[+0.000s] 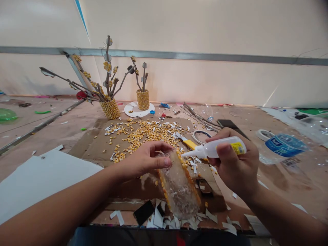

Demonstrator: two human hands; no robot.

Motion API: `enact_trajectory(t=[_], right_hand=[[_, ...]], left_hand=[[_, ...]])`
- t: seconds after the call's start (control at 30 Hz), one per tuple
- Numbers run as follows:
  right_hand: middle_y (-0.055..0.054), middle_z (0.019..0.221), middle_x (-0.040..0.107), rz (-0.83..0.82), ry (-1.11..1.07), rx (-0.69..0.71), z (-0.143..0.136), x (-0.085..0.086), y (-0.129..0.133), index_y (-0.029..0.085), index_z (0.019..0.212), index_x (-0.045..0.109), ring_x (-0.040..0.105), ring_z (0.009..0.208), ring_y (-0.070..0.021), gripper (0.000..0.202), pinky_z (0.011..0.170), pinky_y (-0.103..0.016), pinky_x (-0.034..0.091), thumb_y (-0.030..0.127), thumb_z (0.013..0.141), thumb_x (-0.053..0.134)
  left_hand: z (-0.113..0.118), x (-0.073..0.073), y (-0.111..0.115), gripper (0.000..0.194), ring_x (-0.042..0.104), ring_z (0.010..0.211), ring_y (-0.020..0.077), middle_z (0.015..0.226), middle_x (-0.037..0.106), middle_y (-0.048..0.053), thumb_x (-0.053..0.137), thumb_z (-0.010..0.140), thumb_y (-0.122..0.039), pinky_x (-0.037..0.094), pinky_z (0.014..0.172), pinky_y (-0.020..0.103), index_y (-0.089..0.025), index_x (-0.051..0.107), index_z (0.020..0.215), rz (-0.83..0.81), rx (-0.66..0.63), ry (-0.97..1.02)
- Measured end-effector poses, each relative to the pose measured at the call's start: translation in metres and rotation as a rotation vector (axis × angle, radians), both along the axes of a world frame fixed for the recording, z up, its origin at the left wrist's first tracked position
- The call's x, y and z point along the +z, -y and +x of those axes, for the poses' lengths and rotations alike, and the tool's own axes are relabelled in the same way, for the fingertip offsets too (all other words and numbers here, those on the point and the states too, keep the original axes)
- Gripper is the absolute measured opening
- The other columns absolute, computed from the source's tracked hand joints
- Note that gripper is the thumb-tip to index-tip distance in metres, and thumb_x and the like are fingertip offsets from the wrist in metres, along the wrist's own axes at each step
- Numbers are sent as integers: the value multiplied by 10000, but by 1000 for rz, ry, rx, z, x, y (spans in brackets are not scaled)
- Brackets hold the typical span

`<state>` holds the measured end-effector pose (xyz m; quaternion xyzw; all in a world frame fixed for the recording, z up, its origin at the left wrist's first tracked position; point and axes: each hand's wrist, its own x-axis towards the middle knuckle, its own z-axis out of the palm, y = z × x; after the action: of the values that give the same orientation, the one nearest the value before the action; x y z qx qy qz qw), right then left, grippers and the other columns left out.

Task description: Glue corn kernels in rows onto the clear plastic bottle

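Observation:
My left hand is closed around the upper end of a clear plastic bottle, which lies tilted toward me. Rows of yellow corn kernels are stuck along its sides, while the strip facing up is bare and looks shiny. In my right hand is a white glue bottle with a yellow label. Its narrow nozzle points left, at or very near the kernels on the plastic bottle's upper right edge. Loose corn kernels are spread over the cardboard beyond my hands.
Two kernel-covered pots with twigs stand at the back, one on a white disc. A yellow utility knife, tape roll, phone and blue-labelled plastic bottle piece lie right. Paper scraps litter the front edge.

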<state>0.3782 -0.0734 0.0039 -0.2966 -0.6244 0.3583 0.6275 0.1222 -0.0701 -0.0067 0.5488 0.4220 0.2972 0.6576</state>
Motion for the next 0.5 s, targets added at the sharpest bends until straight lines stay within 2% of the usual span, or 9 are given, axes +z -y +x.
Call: enact_trajectory(t=[0.23,0.5], right_hand=[[28,481,573,-77,-3,-20,-5,5,0,261,761,714,476,337,-120,304,291,-255,309,486,939,814],[38,477,562,-122,118,-85,-2,9,6,245,774,680,460,357,-110,347,313,-236,311,519,968,766]], left_hand=[[2,-5,2,853,666,938,243,1041,729,82,961,609,-679,513,866,393,-175,707,1249,-18,-62,-29],[4,-4,4,865,678,972,251,1102,745,102,986,596,-635,500,885,393,-179,679,1264,-78,-65,13]])
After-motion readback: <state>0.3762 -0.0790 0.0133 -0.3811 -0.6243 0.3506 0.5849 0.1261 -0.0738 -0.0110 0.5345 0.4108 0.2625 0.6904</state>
